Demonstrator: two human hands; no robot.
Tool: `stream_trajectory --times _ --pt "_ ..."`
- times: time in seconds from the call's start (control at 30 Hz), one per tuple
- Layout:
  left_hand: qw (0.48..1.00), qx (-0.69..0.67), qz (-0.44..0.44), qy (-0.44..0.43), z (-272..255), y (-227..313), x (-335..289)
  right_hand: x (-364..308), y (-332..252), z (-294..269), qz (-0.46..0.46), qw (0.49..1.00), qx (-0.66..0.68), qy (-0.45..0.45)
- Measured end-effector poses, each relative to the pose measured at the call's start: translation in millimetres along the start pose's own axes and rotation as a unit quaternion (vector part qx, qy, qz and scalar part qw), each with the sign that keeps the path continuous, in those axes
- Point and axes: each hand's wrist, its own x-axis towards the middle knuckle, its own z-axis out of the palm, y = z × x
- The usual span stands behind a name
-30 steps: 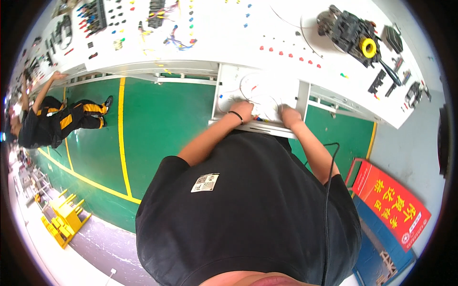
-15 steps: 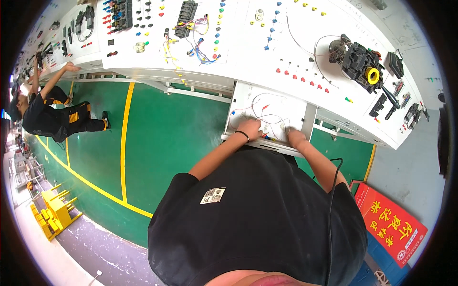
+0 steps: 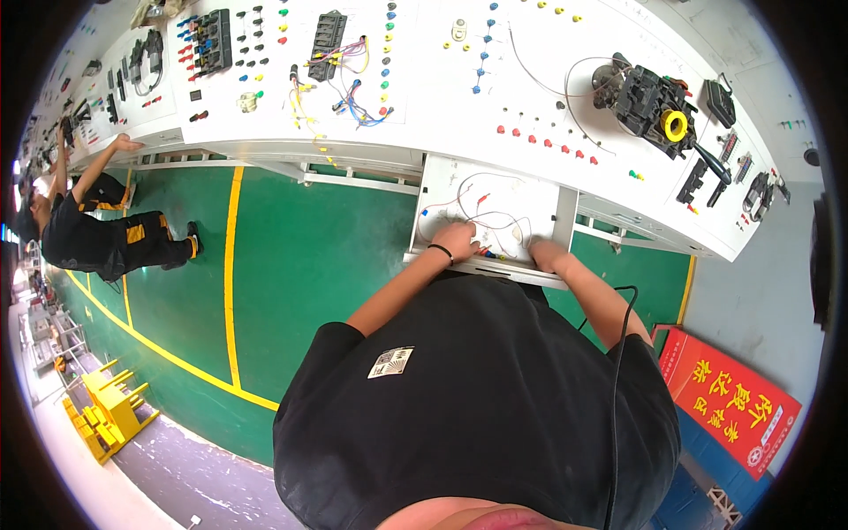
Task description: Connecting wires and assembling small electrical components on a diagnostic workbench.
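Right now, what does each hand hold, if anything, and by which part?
It cannot be told: the left hand and right hand reach into the drawer, grips unclear.

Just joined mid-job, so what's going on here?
A person in a black shirt is at an open drawer under a white bench. The left hand is inside near the front, beside some small coloured pieces; the right hand is toward the front right corner. Thin wires and a red clip lie in the drawer. Whether they hold anything is hidden. Another person is visible at far left.
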Motion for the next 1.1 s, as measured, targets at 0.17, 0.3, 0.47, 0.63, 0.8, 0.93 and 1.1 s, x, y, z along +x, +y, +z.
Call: stream_trajectory --times 0.17,0.3,0.47,0.63,0.8,0.93,1.1 --pt "1.0 -0.012 -0.007 0.002 -3 0 -2 -4 -10 -15 0.013 0.999 -0.026 -0.045" --pt "1.0 -0.007 0.01 0.004 -3 0 -3 -9 -13 -18 0.03 0.998 -0.031 -0.047" --pt "1.0 -0.006 0.01 0.003 -1 -2 -2 -2 -4 -7 0.019 0.997 -0.036 -0.061" --pt "1.0 -0.011 0.008 0.012 2 -7 -1 4 0 -1 0.012 0.996 -0.052 -0.077" --pt "1.0 -0.013 0.015 0.011 2 -7 1 4 0 1 0.013 0.997 -0.045 -0.066" --pt "1.0 -0.019 0.007 0.004 -2 -3 -2 3 0 -2 0.022 0.997 -0.036 -0.069" --pt "1.0 0.008 0.003 -0.024 -4 -3 -2 0 -5 -7 0.015 0.996 -0.043 -0.077"
